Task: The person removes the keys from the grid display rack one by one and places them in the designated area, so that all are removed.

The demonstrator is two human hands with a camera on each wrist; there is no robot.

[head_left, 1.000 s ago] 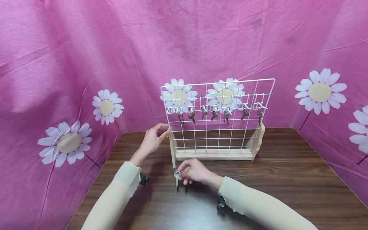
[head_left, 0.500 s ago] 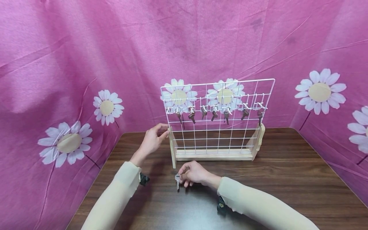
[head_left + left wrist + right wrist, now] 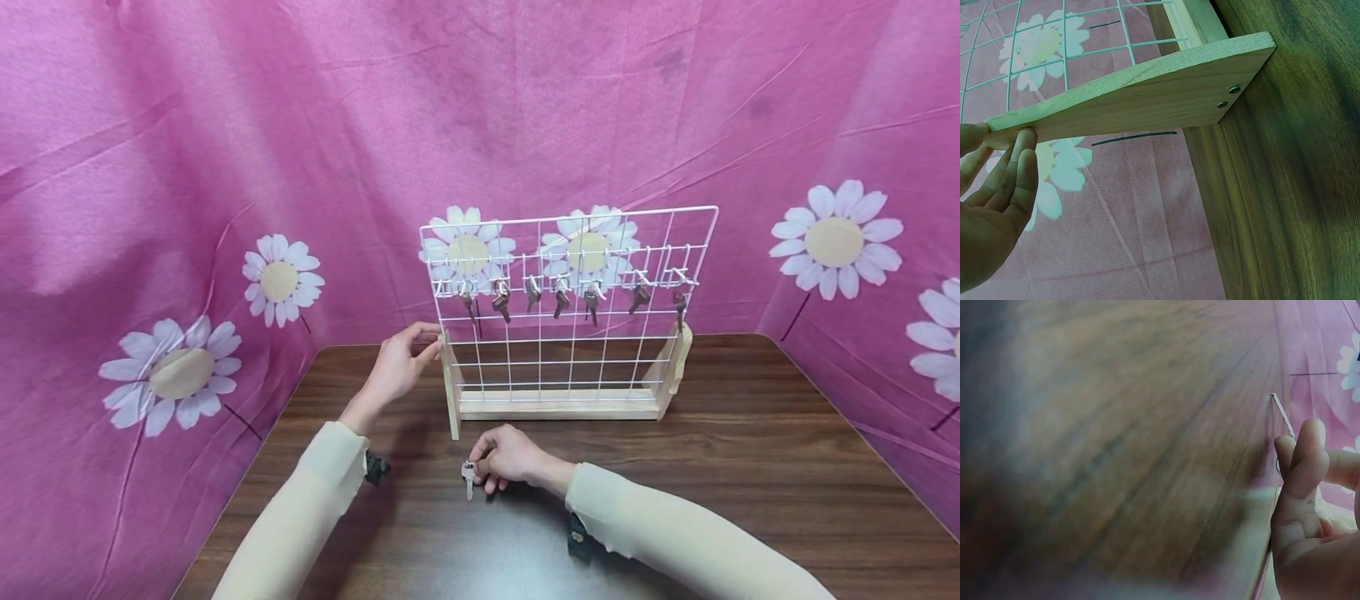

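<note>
The left hand (image 3: 397, 362) stretches forward, thumb and fingers pinching the upper end of the rack's left wooden side panel (image 3: 1147, 103). The right hand (image 3: 516, 458) is low over the desk (image 3: 750, 467), in front of the rack (image 3: 558, 407), fingers gripping a key (image 3: 469, 472) by its upper end; whether its tip touches the desk is unclear. Behind, a row of keys (image 3: 502, 305) hangs on the white wire grid (image 3: 570, 217), before a pink floral cloth (image 3: 337, 125).

Passage between left sleeve (image 3: 315, 487) and key (image 3: 468, 477), wire rack (image 3: 572, 338) a barrier behind.
</note>
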